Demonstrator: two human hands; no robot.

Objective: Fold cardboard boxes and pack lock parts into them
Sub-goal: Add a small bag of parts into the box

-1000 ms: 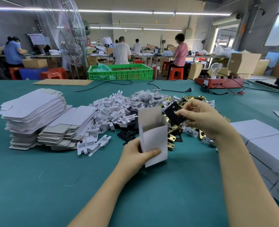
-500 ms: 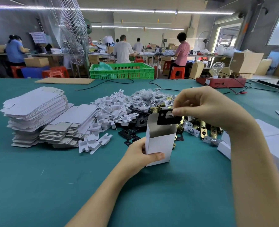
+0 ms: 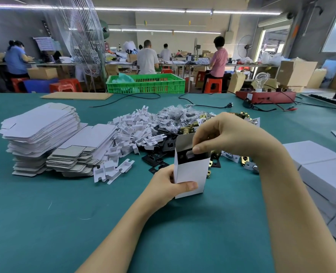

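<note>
Box (image 3: 190,174) upright, mouth up | left hand (image 3: 167,184) grips it | right hand (image 3: 222,134) pinches black plate (image 3: 186,155)

A green crate (image 3: 145,83) sits past the far edge of a teal table (image 3: 64,223). A red device (image 3: 265,97) holding a clear bulb (image 3: 261,79) stands at right. Black cables (image 3: 200,104) cross the table. Workers sit at distant benches beside red stools (image 3: 212,85).
</note>
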